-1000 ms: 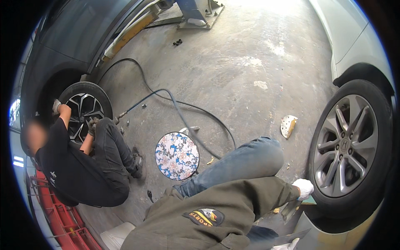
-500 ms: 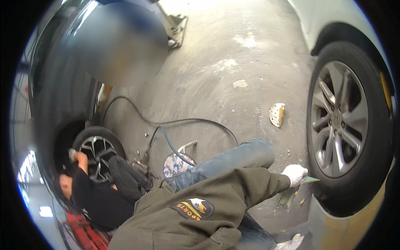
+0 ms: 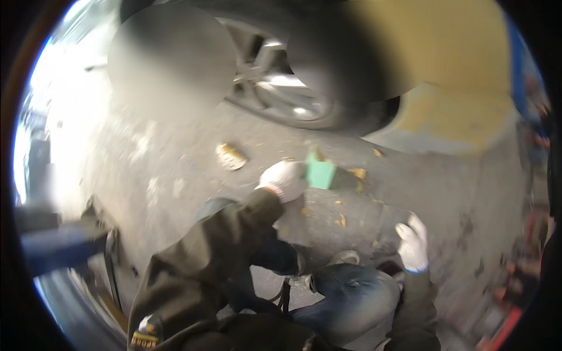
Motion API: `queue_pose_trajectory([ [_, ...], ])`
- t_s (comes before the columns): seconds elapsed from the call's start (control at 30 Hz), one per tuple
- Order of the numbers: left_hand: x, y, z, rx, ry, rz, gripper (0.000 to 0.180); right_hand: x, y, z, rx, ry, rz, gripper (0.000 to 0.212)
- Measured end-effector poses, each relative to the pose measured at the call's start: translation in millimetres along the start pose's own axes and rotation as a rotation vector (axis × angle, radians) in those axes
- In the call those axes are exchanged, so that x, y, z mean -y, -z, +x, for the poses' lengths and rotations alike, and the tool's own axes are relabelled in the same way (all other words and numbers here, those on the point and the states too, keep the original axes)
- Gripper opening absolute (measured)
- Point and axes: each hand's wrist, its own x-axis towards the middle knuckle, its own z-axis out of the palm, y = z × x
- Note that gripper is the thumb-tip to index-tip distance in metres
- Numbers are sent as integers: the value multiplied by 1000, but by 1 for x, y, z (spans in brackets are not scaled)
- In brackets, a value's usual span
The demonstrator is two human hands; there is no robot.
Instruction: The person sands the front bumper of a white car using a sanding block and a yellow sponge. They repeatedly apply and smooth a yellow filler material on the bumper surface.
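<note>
- Pinching a flat green piece (image 3: 321, 174) at frame center, the left hand (image 3: 283, 180) needs a steady edge grip.
- Right hand (image 3: 413, 244), lower right: blurred, grip cannot be told.

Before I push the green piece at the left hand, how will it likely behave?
The green piece looks flat, so it should hardly roll. Smaller than the left hand, it is likely light. Its straight edges hint at stiffness.
</note>
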Motion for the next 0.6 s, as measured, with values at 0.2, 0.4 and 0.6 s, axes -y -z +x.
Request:
queue_pose_trajectory([
  [0.2, 0, -54, -11, -92, -130, -113, 34, -54, -6, -32, -301, -294, 380, 26],
  [0.4, 9, -111, -26, -7, -78, -161, 36, -190, -38, 21, -249, -305, 732, 32],
  [0.6, -28, -96, -39, 43, 3, -165, 36, -255, -79, 82, -293, -424, 829, 30],
])
